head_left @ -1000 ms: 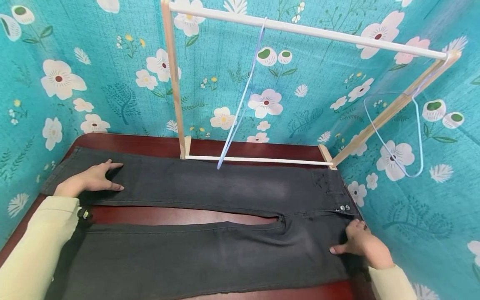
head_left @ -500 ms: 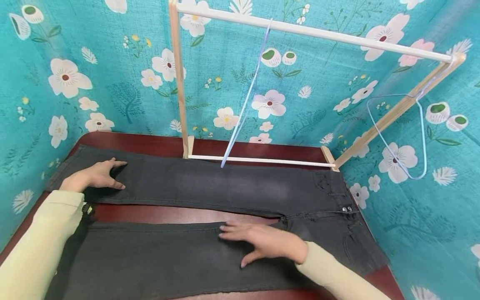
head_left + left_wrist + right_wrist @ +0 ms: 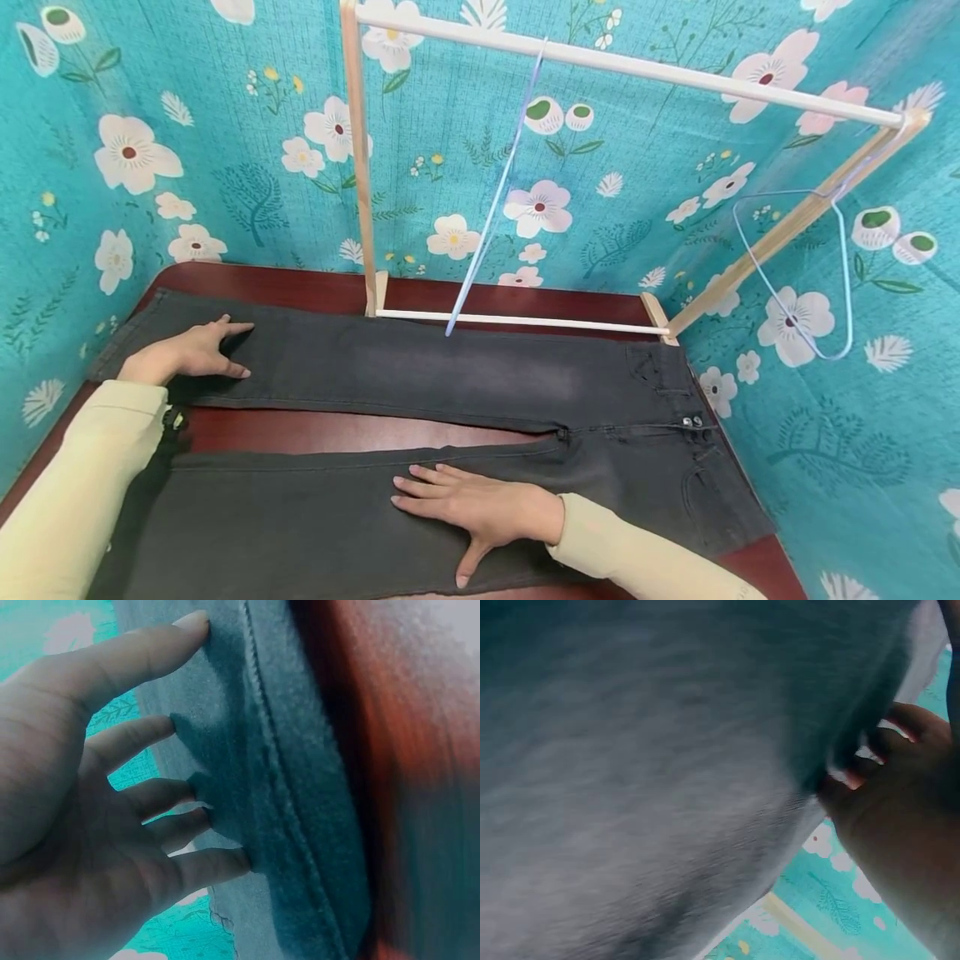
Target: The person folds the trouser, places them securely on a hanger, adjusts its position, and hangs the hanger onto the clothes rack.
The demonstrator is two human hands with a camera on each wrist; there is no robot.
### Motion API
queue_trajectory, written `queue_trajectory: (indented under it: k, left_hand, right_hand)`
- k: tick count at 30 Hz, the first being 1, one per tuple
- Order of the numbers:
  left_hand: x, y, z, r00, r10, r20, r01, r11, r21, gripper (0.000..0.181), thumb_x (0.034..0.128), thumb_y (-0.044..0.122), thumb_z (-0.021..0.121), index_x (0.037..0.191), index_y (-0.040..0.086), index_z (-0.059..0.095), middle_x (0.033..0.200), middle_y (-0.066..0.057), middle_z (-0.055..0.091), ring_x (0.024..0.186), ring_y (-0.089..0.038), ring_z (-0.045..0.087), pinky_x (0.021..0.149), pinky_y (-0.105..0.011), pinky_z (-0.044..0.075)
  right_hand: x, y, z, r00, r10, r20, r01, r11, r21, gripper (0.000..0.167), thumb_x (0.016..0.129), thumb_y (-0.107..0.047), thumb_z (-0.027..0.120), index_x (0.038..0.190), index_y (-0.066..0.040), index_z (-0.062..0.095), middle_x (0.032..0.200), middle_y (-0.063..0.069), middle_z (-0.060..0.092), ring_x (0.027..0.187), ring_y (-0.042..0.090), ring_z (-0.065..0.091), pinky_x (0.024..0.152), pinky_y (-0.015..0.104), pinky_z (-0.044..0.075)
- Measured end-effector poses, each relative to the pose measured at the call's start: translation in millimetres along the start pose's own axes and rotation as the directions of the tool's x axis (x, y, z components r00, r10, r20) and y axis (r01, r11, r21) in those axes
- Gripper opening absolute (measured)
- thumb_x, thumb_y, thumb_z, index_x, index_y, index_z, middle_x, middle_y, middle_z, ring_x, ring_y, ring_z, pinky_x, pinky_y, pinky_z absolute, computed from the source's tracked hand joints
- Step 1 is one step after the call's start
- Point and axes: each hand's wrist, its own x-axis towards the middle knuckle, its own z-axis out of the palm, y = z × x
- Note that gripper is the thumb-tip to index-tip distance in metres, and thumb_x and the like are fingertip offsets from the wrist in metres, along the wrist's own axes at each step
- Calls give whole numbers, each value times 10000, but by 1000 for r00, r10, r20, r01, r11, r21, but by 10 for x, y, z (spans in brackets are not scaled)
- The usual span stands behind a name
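So there's a pair of faded black jeans (image 3: 615,467) laid out flat on a red-brown bench (image 3: 322,431), waist over on the right with two metal buttons (image 3: 687,422) showing, legs pointing left. The legs lie a bit apart, so you get a strip of bench between them, and the near leg (image 3: 300,517) runs off the bottom of the head view.

Left hand (image 3: 191,350) is on the far leg (image 3: 450,375) close to the hem, fingers spread, tips on the cloth, not gripping anything. Right hand (image 3: 480,504) lies palm down around the middle of the near leg, fingers fanned wide with the thumb stuck out, no grip there either. Both arms have pale yellow sleeves (image 3: 630,537).

Behind the jeans there's a wood-and-white rack (image 3: 675,75), its lower rail right by the far leg's edge. One bluish hanger (image 3: 492,212) is on the top rail, seen nearly edge-on, and another hanger (image 3: 845,258) hangs at the right end. Teal flowery curtain (image 3: 225,75) behind everything.
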Motion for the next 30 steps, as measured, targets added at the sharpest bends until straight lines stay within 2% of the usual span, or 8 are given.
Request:
queue_trajectory:
  k: [13, 17, 20, 22, 24, 26, 28, 30]
  left_hand:
    - [20, -5, -17, 1000, -3, -1, 3, 1000, -3, 1046, 792, 414, 852, 1507, -117, 304, 1488, -539, 93, 1342, -716, 194, 1061, -774, 276]
    - [16, 15, -27, 1000, -8, -2, 8, 1000, -8, 1039, 791, 385, 856, 1504, -128, 301, 1489, -539, 88, 1345, -715, 189, 1063, -775, 274]
    - [16, 18, -21, 1000, 8, -8, -8, 1000, -12, 1038, 791, 396, 857, 1501, -126, 310, 1486, -542, 98, 1344, -715, 194, 1063, -775, 272]
    - [7, 25, -16, 1000, 18, -8, -18, 1000, -15, 1044, 786, 405, 859, 1499, -128, 312, 1481, -548, 101, 1338, -720, 195, 1059, -778, 272]
    - [3, 22, -9, 1000, 16, -8, -16, 1000, -12, 1049, 783, 419, 858, 1497, -127, 317, 1481, -547, 106, 1337, -721, 199, 1058, -779, 275]
    - [-4, 22, -12, 1000, 8, -9, -8, 1000, -8, 1045, 783, 411, 858, 1497, -129, 318, 1484, -544, 104, 1338, -721, 198, 1056, -782, 275]
    - [-3, 16, -20, 1000, 4, -13, -4, 1000, -2, 1042, 785, 417, 855, 1498, -124, 320, 1484, -542, 107, 1337, -721, 199, 1054, -783, 275]
    - [3, 3, -29, 1000, 3, -14, -3, 1000, 3, 1036, 791, 419, 850, 1500, -118, 320, 1483, -542, 108, 1337, -720, 199, 1054, -784, 273]
  right_hand:
    - [168, -79, -23, 999, 45, -18, -44, 998, 36, 1136, 829, -615, 722, 1646, -252, 22, 1716, 27, -63, 1583, 228, -70, 1268, 492, 141]
    - [103, -26, -58, 994, 58, -97, -50, 996, 78, 1105, 847, -606, 718, 1649, -216, 65, 1722, 38, 1, 1585, 193, 0, 1268, 428, 171]
    - [-51, 65, -139, 972, 91, -217, -77, 995, 70, 965, 912, -552, 688, 1638, -156, 192, 1707, 77, 154, 1576, 198, 129, 1247, 391, 241]
    - [-215, 166, -203, 937, 139, -321, -134, 990, 37, 796, 957, -460, 685, 1588, -108, 351, 1661, 106, 294, 1546, 222, 252, 1223, 401, 301]
    - [-423, 288, -267, 876, 221, -429, -240, 971, 9, 577, 980, -341, 693, 1468, -80, 531, 1542, 110, 478, 1455, 239, 416, 1162, 415, 394]
    - [-665, 421, -322, 793, 338, -507, -376, 926, 29, 374, 963, -255, 723, 1294, -89, 665, 1355, 84, 629, 1287, 228, 568, 1056, 422, 490]
    - [-899, 558, -357, 704, 464, -538, -494, 864, 98, 226, 927, -213, 765, 1130, -128, 715, 1125, 16, 690, 1061, 186, 643, 893, 408, 552]
    - [-1100, 684, -366, 640, 560, -526, -567, 806, 169, 171, 906, -222, 789, 1047, -157, 717, 982, -44, 676, 908, 137, 640, 779, 377, 553]
